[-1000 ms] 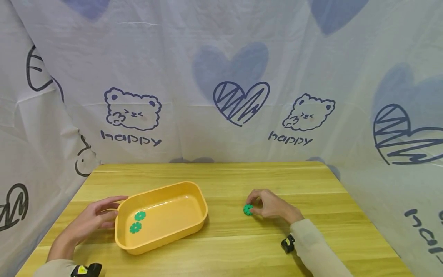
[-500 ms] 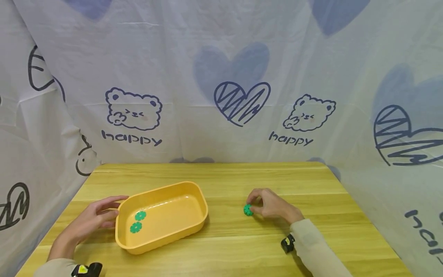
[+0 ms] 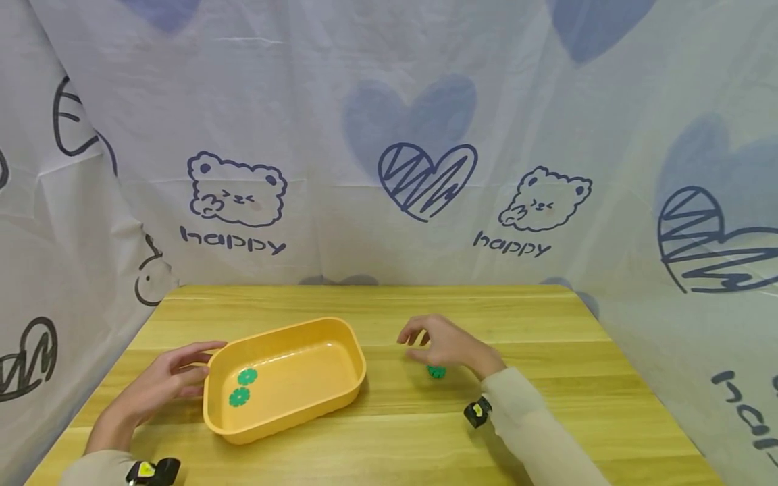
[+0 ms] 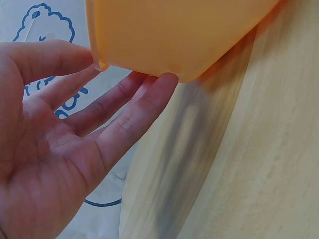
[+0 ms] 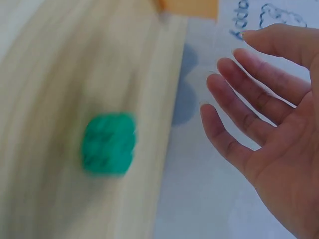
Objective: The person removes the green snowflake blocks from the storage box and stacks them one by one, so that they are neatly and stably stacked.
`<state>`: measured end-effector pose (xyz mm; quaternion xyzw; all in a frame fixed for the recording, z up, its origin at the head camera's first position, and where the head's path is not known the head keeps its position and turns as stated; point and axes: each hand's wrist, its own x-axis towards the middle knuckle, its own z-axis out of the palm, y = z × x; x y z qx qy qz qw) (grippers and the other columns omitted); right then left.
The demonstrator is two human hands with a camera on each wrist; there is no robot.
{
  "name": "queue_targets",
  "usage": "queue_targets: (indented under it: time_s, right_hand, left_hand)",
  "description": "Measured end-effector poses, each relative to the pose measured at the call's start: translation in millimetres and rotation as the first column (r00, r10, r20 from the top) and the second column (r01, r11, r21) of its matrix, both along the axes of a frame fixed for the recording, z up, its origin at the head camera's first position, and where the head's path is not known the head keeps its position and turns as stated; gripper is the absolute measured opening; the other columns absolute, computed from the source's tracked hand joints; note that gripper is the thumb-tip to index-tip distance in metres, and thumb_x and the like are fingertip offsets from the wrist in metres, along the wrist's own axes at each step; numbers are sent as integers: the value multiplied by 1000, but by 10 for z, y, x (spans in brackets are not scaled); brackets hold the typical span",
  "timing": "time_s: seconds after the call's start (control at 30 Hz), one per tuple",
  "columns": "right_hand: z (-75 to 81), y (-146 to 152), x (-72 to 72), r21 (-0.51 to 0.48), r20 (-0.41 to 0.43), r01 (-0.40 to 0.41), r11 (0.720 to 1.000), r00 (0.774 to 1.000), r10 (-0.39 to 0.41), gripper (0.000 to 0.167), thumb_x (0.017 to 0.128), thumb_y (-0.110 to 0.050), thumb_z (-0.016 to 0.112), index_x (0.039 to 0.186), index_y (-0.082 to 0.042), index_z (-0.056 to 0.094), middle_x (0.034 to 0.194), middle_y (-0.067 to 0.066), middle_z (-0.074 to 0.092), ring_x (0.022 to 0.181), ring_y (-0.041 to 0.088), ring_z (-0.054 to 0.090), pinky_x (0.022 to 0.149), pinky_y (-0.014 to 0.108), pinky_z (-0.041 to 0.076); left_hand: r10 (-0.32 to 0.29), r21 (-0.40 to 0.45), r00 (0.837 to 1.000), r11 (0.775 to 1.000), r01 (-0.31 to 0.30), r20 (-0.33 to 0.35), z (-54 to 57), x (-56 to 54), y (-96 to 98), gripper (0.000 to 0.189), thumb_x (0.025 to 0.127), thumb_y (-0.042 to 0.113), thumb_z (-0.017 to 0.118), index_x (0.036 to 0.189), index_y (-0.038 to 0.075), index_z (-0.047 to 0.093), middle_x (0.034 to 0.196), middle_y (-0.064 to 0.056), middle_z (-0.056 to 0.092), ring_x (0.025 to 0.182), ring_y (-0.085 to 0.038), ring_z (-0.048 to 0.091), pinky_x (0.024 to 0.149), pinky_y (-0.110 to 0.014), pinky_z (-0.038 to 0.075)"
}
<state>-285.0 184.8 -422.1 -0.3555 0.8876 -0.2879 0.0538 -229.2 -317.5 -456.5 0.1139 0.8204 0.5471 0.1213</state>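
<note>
The yellow plastic tray sits at an angle on the table, with two flat green snowflake discs, one disc just behind the other disc, at its left end. My left hand rests its fingertips against the outside of the tray's left end; in the left wrist view straight fingers touch the wall and rim. My right hand hovers over the table, holding nothing, its fingers loosely spread. Partly hidden beneath it lies a green notched piece, thick and blurred in the right wrist view.
The wooden table reaches back to a white hanging cloth printed with hearts and bears. More of this cloth hangs along the left and right sides. Each wrist carries a small black camera.
My right hand has let go of the green piece, leaving it on the table, and has moved left and a little up towards the tray. The left hand stays at the tray.
</note>
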Motion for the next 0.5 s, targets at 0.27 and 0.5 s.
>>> queue_targets:
  time_s: [0.27,0.5]
  right_hand:
    - [201,-535,-31,-20,14,-84,996,996,84,20,96,-11,69,115,-5,73,114,13,74,102,26,69,92,44,62]
    - [230,-1028,-32,-22,20,-181,983,983,181,23,96,-11,68,116,-2,73,115,14,74,100,24,68,91,44,62]
  left_hand:
    - [-3,-5,1000,1000,2,-15,18,1,3,58,105,17,59,154,-5,38,144,-36,51,106,1,68,83,-33,65]
    - [0,-1,1000,1000,0,-28,13,15,6,57,105,16,59,154,-5,39,147,-37,49,106,2,68,83,-32,65]
